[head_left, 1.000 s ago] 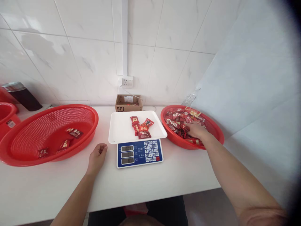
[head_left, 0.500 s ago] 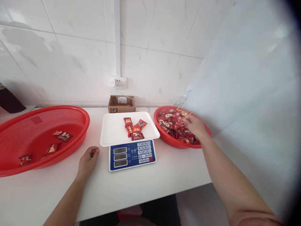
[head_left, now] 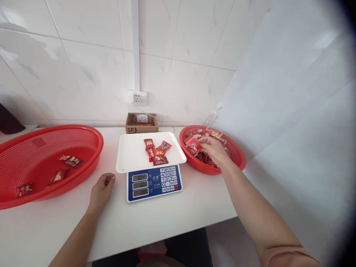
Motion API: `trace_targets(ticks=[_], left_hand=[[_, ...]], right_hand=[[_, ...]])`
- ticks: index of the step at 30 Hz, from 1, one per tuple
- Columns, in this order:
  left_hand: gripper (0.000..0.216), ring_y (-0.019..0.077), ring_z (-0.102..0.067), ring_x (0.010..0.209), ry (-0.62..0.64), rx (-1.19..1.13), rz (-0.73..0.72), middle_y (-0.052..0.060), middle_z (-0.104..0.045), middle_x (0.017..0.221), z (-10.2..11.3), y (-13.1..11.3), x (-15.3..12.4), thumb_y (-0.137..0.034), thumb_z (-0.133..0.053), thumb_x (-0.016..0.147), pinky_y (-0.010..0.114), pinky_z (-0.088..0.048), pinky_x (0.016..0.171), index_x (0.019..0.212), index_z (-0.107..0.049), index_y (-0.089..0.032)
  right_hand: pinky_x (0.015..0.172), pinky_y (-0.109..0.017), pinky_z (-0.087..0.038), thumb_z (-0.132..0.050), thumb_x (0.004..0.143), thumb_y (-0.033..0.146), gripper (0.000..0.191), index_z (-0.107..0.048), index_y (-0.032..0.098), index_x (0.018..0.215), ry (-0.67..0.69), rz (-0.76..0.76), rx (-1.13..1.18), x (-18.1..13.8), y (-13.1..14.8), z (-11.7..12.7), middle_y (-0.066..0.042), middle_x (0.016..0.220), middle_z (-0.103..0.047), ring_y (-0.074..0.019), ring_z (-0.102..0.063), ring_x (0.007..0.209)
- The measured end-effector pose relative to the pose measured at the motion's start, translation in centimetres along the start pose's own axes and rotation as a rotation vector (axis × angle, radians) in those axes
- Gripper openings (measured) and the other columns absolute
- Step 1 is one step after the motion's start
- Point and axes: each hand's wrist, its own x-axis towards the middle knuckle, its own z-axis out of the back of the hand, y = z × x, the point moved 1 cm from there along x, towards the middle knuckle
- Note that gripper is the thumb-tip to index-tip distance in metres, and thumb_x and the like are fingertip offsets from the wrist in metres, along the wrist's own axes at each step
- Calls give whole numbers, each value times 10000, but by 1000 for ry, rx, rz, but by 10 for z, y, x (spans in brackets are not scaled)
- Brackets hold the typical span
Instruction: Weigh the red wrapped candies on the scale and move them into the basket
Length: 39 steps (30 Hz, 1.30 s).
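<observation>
My right hand (head_left: 214, 150) pinches a small red snack packet (head_left: 193, 144) over the left part of the right-hand red basket (head_left: 240, 163), which is heaped with similar packets. Several red packets (head_left: 160, 160) lie in a loose cluster on the white tray of the digital scale (head_left: 130, 152). Below the tray, the scale's blue panel (head_left: 155, 178) shows lit number displays and a keypad. My left hand (head_left: 102, 191) rests on the table left of the scale, its fingers curled closed with nothing visible in them.
A larger red mesh basket (head_left: 96, 148) at the left holds a few packets (head_left: 57, 177). Behind the scale stands a small cardboard box (head_left: 141, 128) below a wall socket (head_left: 139, 98). A clear plastic bottle (head_left: 211, 116) lies behind the right basket, and a dark object (head_left: 9, 120) stands far left.
My right hand has moved left across the right basket and now holds a red packet up at its left side. The left hand stays put. The view has shifted slightly.
</observation>
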Motion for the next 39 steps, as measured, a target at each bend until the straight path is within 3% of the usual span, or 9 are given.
trace_targets(ticks=[5, 8, 12, 16, 21, 28, 34, 39], left_hand=[[303, 164, -563, 699, -20, -3, -9, -5, -587, 732, 1, -9, -5, -479, -480, 717, 280, -449, 666, 857, -550, -220], [305, 156, -556, 673, -25, -4, -15, -9, -580, 717, 1, -10, -6, -479, -473, 718, 272, -448, 644, 859, -546, -218], [301, 156, -558, 682, -27, -5, -23, -9, -582, 716, 0, -8, -5, -476, -472, 722, 268, -446, 647, 859, -547, -219], [296, 151, -555, 679, -20, 7, -24, -10, -584, 729, 0, -5, -5, -472, -473, 731, 266, -443, 656, 865, -552, -221], [290, 145, -546, 660, -9, 27, -14, -11, -584, 739, -1, -5, -5, -467, -469, 740, 265, -440, 647, 872, -551, -223], [291, 153, -550, 667, -7, 49, 0, -4, -590, 748, 1, -11, -7, -472, -464, 738, 275, -440, 650, 863, -552, -224], [290, 154, -556, 684, -10, 51, -1, -6, -588, 746, 0, -10, -7, -472, -463, 736, 269, -444, 653, 860, -552, -226], [298, 159, -558, 673, -17, 49, -8, -5, -592, 731, 0, -10, -6, -476, -467, 727, 277, -442, 654, 858, -553, -223]], right_hand=[[715, -306, -518, -495, 660, 117, 215, -581, 185, 845, 205, 39, 26, -7, 2, -55, -31, 905, -646, -145, -619, 817], [874, -374, -466, -502, 683, 112, 316, -580, 200, 976, 264, 181, -62, -6, 1, -72, -54, 1068, -630, -171, -586, 993], [942, -394, -424, -530, 727, 166, 341, -586, 219, 1060, 127, 381, -270, -21, 0, -65, -59, 1136, -606, -189, -558, 1052], [876, -374, -472, -504, 801, 291, 246, -609, 205, 1006, -73, 430, -279, -62, -12, -45, -72, 1041, -642, -193, -594, 975], [767, -366, -515, -515, 807, 381, 249, -616, 193, 936, -172, 314, -232, -108, -54, -27, -79, 916, -661, -182, -629, 800], [677, -342, -525, -526, 783, 456, 327, -604, 184, 947, -126, 103, -147, -121, -94, -30, -93, 918, -658, -188, -637, 756], [744, -364, -511, -508, 794, 443, 322, -610, 189, 964, -109, 135, -187, -116, -81, -44, -93, 950, -661, -199, -632, 823], [830, -363, -474, -477, 826, 346, 269, -607, 200, 1012, -97, 426, -361, -86, -34, -61, -84, 1023, -646, -203, -591, 944]])
